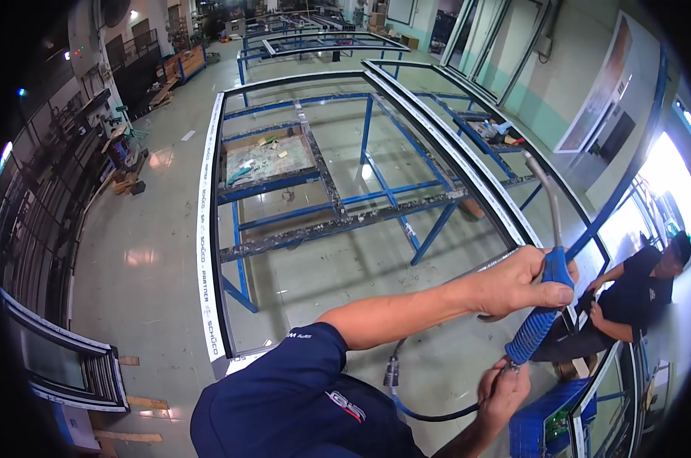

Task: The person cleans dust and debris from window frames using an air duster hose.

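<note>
My left hand [521,282] is closed round the blue handle of a torch-like tool [557,267], whose bent metal tube [547,195] points up. Below the handle, a ribbed blue sleeve [532,334] runs down to a metal fitting. My right hand [503,391] pinches that fitting at the sleeve's lower end. From there a dark hose [437,417] curves left to a connector [392,374]. Both hands are beyond the right corner of a large dark frame with white printed tape [208,229].
Blue metal stands [364,130] bear the frame, with scraps on a tray [273,160]. A second frame [467,84] lies behind it. At the right sits a person in dark clothes [639,286], near a blue crate [532,424]. Framed panels [63,359] are at the lower left.
</note>
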`<state>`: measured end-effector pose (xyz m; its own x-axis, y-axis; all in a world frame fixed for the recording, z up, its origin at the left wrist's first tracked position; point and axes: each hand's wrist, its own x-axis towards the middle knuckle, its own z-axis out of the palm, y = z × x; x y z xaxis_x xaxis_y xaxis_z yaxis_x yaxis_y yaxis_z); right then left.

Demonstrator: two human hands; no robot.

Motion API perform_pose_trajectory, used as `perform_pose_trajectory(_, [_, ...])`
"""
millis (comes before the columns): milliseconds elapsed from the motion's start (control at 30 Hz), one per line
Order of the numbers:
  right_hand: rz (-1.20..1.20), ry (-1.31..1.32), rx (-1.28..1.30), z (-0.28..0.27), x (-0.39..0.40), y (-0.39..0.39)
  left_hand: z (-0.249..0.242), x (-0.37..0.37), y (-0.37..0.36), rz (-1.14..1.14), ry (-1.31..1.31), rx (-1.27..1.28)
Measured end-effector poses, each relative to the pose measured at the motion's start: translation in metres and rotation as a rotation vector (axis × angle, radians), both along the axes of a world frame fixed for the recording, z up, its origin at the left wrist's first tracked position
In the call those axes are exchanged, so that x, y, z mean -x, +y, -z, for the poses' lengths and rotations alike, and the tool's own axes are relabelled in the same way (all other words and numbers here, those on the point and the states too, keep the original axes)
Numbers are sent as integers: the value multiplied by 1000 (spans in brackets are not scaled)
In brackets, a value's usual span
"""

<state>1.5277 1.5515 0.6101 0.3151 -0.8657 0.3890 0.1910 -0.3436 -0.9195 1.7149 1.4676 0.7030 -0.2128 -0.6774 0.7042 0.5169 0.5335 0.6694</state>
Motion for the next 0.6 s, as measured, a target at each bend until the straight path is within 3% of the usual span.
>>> perform_pose_trajectory(33, [310,226,44,3,2,-11,5,2,-6,-73,-9,-15])
perform_pose_trajectory(133, [502,409,229,19,3,-47,7,8,-28,-343,-68,28])
perform_pose_trajectory(167, [410,280,119,19,3,-54,4,9,-32,-337,-100,38])
perform_pose_trajectory(267, [-230,-115,-117,-7,23,-59,-3,14,-42,-200,-188,25])
perform_pose_trajectory(300, [-429,-138,-157,7,40,-71,-6,20,-43,-189,-202,-1])
perform_pose_trajectory(433, [-673,-468,-432,9,59,-73,-19,41,-42,-131,-214,-48])
perform_pose_trajectory(600, [-654,-390,-378,5,68,-75,-12,59,-44,-67,-144,-58])
